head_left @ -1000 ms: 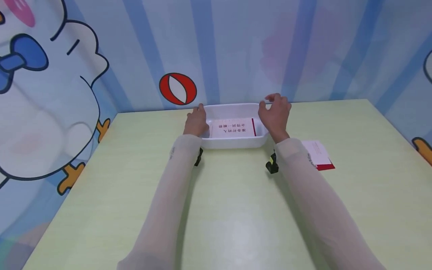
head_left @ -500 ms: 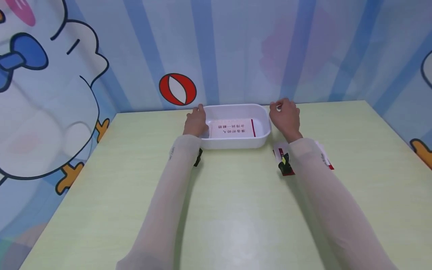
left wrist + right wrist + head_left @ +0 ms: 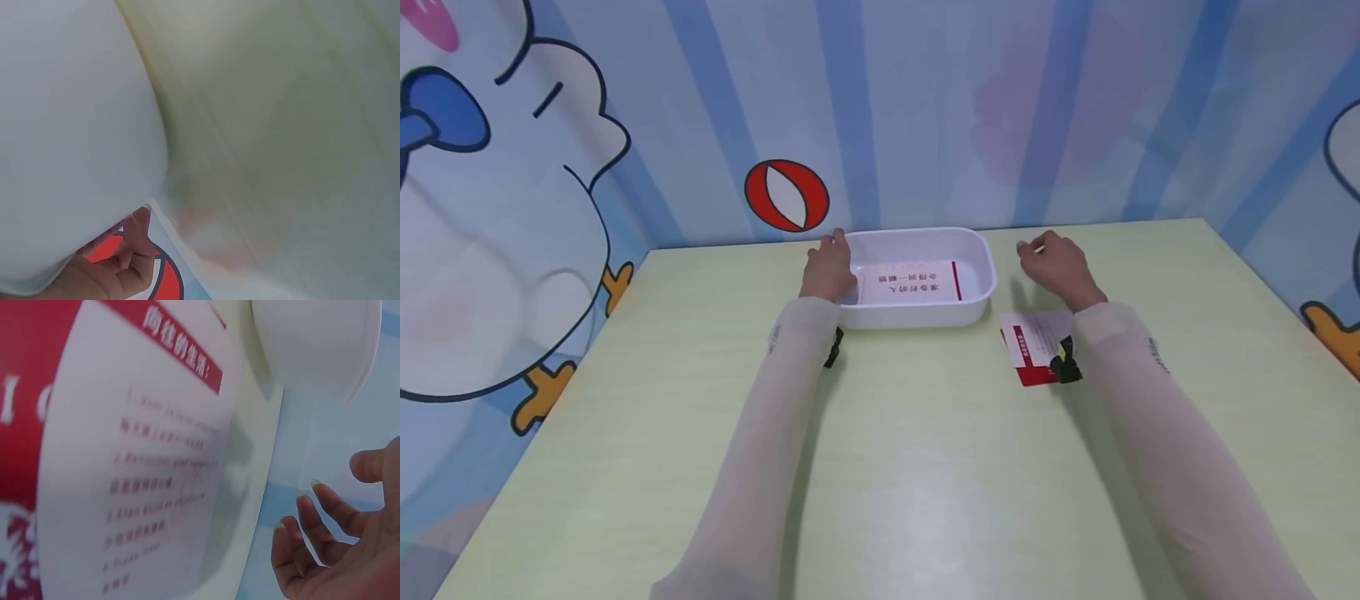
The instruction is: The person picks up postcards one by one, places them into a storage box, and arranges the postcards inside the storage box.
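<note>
A white plastic tray (image 3: pixel 917 317) sits at the back of the table, with a printed card (image 3: pixel 910 282) lying flat inside. My left hand (image 3: pixel 829 268) grips its left end, thumb over the rim; the left wrist view shows the fingers (image 3: pixel 139 253) bent by the tray's (image 3: pixel 75 125) edge. To the right of the tray, apart from it, my right hand (image 3: pixel 1060 265) hovers above the table. Its fingers (image 3: pixel 319 534) are loosely bent and spread, with nothing between them in the right wrist view. Below that hand lie red-and-white printed cards (image 3: pixel 1033 337).
The pale yellow-green table (image 3: pixel 880 467) ends against a blue striped wall (image 3: pixel 910 108) just behind the tray. A black wrist strap piece (image 3: pixel 1066 362) hangs under the right sleeve, overlapping the cards in the head view.
My right hand has moved rightward, away from the tray's right end, uncovering the cards' left part. The left hand stays on the tray, and the card inside has not shifted.
</note>
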Available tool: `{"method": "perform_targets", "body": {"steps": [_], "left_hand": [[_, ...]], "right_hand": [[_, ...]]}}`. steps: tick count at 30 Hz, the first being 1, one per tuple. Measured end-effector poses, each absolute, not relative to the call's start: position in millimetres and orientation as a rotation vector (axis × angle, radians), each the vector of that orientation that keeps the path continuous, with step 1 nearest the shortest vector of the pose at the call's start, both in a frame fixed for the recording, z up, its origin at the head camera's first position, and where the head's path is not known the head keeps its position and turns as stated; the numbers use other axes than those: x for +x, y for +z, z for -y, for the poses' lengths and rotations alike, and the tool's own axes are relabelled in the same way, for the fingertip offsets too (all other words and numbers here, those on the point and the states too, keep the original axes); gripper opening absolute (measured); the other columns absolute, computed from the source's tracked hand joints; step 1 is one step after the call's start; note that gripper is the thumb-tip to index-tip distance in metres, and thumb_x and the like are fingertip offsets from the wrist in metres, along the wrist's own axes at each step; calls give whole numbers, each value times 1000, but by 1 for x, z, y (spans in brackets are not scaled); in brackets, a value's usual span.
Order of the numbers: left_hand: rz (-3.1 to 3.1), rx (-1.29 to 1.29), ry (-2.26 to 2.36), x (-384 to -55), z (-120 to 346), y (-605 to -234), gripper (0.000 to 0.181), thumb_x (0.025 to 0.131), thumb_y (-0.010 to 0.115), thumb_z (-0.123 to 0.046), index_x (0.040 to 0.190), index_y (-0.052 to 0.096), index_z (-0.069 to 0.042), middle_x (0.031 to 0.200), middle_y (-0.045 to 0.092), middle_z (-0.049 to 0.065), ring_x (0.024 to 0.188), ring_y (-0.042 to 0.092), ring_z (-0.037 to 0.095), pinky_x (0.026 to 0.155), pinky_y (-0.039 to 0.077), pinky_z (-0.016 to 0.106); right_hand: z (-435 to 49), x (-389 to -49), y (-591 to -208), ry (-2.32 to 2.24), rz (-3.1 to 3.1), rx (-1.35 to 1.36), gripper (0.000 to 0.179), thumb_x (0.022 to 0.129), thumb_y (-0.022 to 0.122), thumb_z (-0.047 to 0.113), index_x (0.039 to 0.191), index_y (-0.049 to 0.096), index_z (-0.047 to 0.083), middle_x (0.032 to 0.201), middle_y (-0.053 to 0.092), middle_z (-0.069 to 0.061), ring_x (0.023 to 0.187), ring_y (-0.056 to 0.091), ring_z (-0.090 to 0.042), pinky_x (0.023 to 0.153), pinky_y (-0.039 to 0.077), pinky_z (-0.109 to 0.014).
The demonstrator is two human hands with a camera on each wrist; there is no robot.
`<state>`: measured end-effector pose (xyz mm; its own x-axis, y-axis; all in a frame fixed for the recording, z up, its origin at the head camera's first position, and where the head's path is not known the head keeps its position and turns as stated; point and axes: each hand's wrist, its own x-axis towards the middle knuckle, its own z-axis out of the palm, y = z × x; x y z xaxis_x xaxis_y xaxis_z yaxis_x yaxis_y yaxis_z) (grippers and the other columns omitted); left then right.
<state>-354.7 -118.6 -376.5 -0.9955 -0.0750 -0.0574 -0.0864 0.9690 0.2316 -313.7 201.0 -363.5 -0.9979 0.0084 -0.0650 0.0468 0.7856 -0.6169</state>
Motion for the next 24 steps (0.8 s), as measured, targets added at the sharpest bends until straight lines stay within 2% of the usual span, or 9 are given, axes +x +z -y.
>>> {"method": "perform_targets", "body": {"steps": [17, 24], "left_hand": [[-3082, -135, 366, -347, 124, -375, 80, 91, 69, -11, 154, 21, -6, 151, 39, 18, 128, 48, 36, 110, 47, 48], [-3084, -120, 360, -348, 123, -374, 78, 91, 68, -12, 153, 22, -5, 149, 40, 20, 128, 48, 36, 109, 48, 49]], "right_hand": [[-221, -311, -365, -732, -2807, -82, 61, 100, 45, 42, 135, 42, -8, 140, 45, -31, 124, 46, -44, 108, 41, -59], [-227, -310, -366, -678, -2772, -91, 57, 97, 54, 41, 128, 45, -5, 134, 47, -29, 112, 47, -40, 98, 45, -54]]}}
